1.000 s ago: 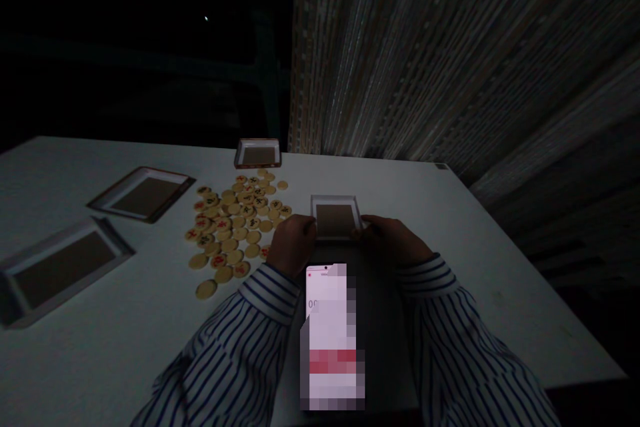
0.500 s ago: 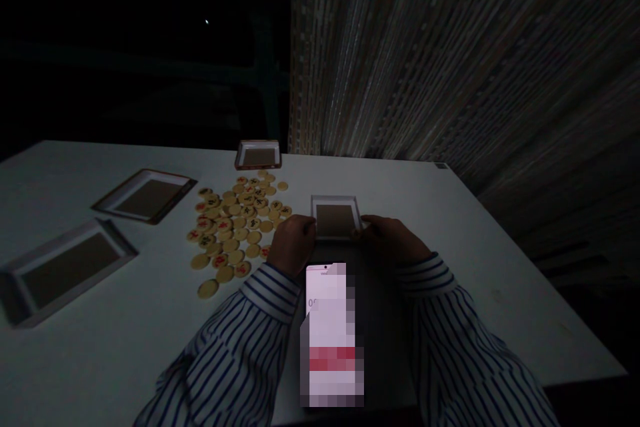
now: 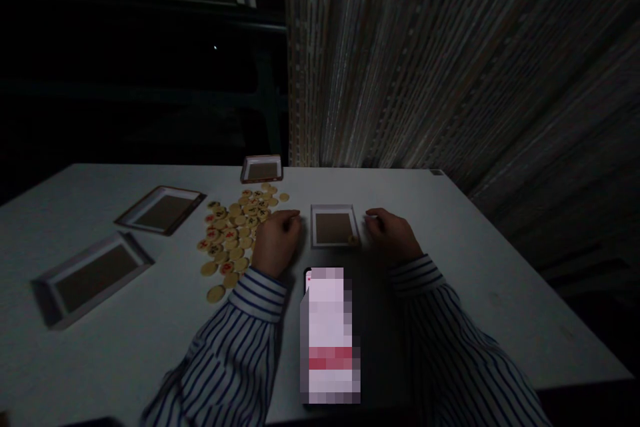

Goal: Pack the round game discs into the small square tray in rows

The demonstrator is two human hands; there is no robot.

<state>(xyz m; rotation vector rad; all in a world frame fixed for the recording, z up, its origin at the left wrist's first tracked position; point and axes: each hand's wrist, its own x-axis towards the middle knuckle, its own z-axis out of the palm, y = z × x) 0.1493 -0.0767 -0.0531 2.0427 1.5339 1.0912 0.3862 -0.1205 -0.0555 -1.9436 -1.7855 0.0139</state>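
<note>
The small shallow rectangular box with pale walls and a grey-brown floor [image 3: 334,227] lies on the white flat table [image 3: 465,307], between the two bare hands, with a gap to each one. The left hand [image 3: 277,240] is just beside its left wall, and the right hand [image 3: 393,233] just beside its right wall. Both hands have the fingers bent inward in a loose, half-closed form. The palms are turned from view and dark, so I cannot tell whether either has hold of something.

Inside this box, at the near right corner, there is one small round yellowish piece [image 3: 352,239].

Three other shallow open boxes are on the table. One with a brownish rim and pale inner walls [image 3: 263,171] is near the far edge; a second brown-rimmed box [image 3: 163,212] lies to the left; a longer pale-walled box [image 3: 97,277] lies nearer, at the far left. Each shows a grey-brown floor.

Between these boxes and the left hand spreads a heap of round yellowish discs [image 3: 235,233], some with red or black marks; the left hand hides part of it. A black-edged phone with a lit screen [image 3: 327,327] lies between the blue-and-white striped sleeves [image 3: 255,320].
</note>
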